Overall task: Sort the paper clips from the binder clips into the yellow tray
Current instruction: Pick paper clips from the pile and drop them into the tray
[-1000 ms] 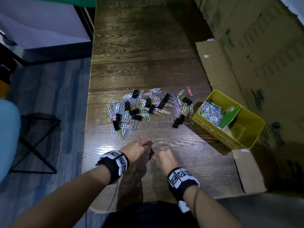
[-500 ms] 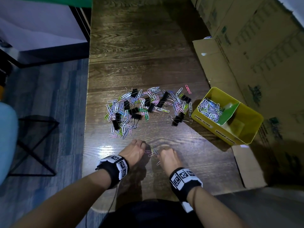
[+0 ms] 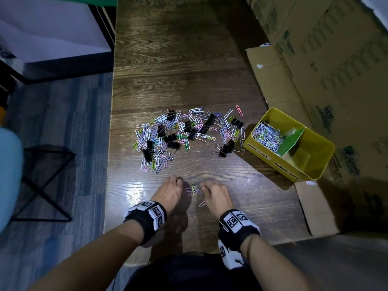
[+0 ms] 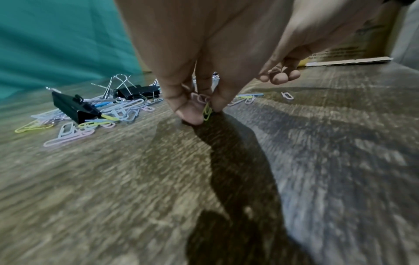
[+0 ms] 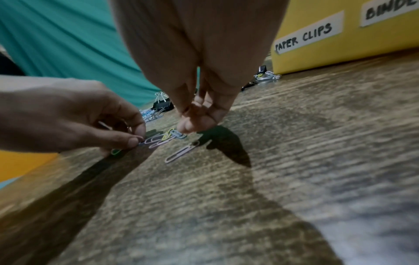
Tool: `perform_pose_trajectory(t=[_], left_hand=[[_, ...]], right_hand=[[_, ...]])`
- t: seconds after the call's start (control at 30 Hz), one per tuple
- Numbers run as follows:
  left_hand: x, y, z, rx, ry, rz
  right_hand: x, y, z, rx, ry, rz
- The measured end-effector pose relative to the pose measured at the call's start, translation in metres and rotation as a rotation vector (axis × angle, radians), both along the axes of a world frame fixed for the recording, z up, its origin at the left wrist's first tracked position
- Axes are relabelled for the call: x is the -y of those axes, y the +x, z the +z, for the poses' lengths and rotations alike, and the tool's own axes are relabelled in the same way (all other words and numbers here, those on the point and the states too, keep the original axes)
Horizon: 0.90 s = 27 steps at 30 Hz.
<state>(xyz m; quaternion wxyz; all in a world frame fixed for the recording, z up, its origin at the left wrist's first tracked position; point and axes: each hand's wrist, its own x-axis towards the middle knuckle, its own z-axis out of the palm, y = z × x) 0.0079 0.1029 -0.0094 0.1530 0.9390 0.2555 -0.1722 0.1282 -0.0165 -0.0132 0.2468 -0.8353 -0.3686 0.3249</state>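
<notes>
A mixed pile of coloured paper clips (image 3: pixel 151 133) and black binder clips (image 3: pixel 225 150) lies mid-table. The yellow tray (image 3: pixel 270 164) stands to its right; several paper clips (image 3: pixel 266 136) fill its left compartment, labelled PAPER CLIPS (image 5: pixel 303 38). Near the front edge my left hand (image 3: pixel 180 182) pinches a yellow-green paper clip (image 4: pixel 207 112) against the table. My right hand (image 3: pixel 204 189) has its fingertips bunched, and in the left wrist view a pale clip (image 4: pixel 275 69) shows inside its curled fingers. A small cluster of loose clips (image 3: pixel 194 191) lies between the hands, and one pale clip (image 5: pixel 181 152) lies closer to me.
Cardboard boxes (image 3: pixel 315 59) line the table's right side, and a flap (image 3: pixel 315 206) lies beside the tray. A green divider (image 3: pixel 290 139) splits the tray. A black binder clip (image 4: pixel 72 107) stands close to my left hand. The table's left edge drops to a blue floor (image 3: pixel 63 122).
The hands, which were held together over a small dark clump, have drawn apart. Several paper clips now lie on the table between them.
</notes>
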Motion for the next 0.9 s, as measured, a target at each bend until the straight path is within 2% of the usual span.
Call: perform_pose_trajectory(t=[0.17, 0.27, 0.37, 0.43, 0.53, 0.6, 0.67, 0.8, 0.9], left_hand=[[-0.004, -0.002, 0.001, -0.005, -0.052, -0.003], [-0.010, -0.011, -0.002, 0.087, -0.147, -0.030], [-0.008, -0.016, 0.005, 0.219, -0.066, -0.114], [-0.007, -0.019, 0.001, 0.241, -0.186, 0.013], [-0.010, -0.016, -0.008, 0.320, -0.454, 0.418], [-0.008, -0.012, -0.008, 0.406, -0.736, 0.695], [-0.006, -0.007, -0.006, 0.460, -0.935, 0.889], [-0.010, -0.007, -0.012, 0.539, -1.103, 1.022], [-0.013, -0.009, -0.014, 0.586, -1.257, 1.167]], right_hand=[[0.006, 0.002, -0.002, -0.019, -0.063, 0.170], [0.007, 0.000, -0.004, 0.052, -0.165, 0.322], [0.005, 0.003, -0.011, 0.142, -0.173, 0.428], [0.005, 0.009, -0.016, 0.103, -0.159, 0.395], [0.002, 0.015, -0.023, 0.076, -0.173, 0.330], [-0.002, 0.014, -0.027, 0.066, -0.174, 0.279], [-0.006, 0.014, -0.029, 0.045, -0.170, 0.180], [-0.007, 0.008, -0.026, 0.157, -0.164, 0.236], [-0.005, -0.003, -0.025, 0.383, -0.146, 0.390]])
